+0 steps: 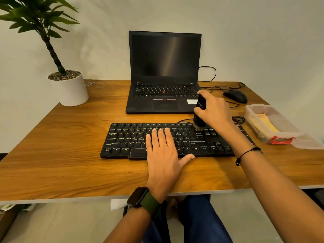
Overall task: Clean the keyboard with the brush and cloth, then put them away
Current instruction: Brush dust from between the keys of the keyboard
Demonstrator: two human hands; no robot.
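A black keyboard lies flat on the brown wooden bench, close to the front edge. The left hand rests flat on the middle of the keyboard. Its fingers are straight and lie on the keys, holding nothing, and the thumb sticks out to the side at the front edge of the keyboard. A dark watch with a green strap is on the left wrist.

The right hand is wrapped around a black brush. The brush stands almost upright, and its light bristles point down and touch the keys at the back right part of the keyboard. A thin black band is on the right wrist.

Behind the keyboard sits an open black laptop with a dark screen. To the right of it is a black mouse with a thin cable. At the right edge of the bench is a clear plastic box with a yellow cloth lying inside it. A green plant in a white pot stands at the back left corner of the bench.
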